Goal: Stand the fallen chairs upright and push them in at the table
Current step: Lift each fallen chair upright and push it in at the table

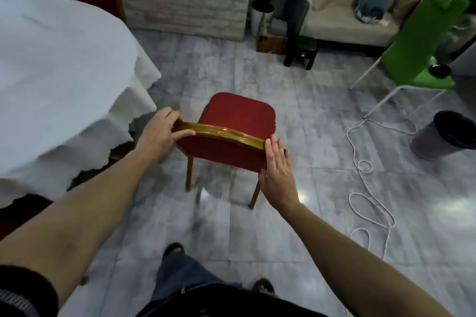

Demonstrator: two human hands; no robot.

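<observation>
A: Where was the red chair (238, 121)?

B: I saw it upright on the tiled floor (296, 116), just right of the table (51, 72), its seat facing the far side.

A: And the hands?

B: The left hand (161, 131) grasped the left end of the gold back rail (221, 132). The right hand (277, 172) lay flat, fingers straight, against the right end. A white cord (365, 167) lay at right.
</observation>
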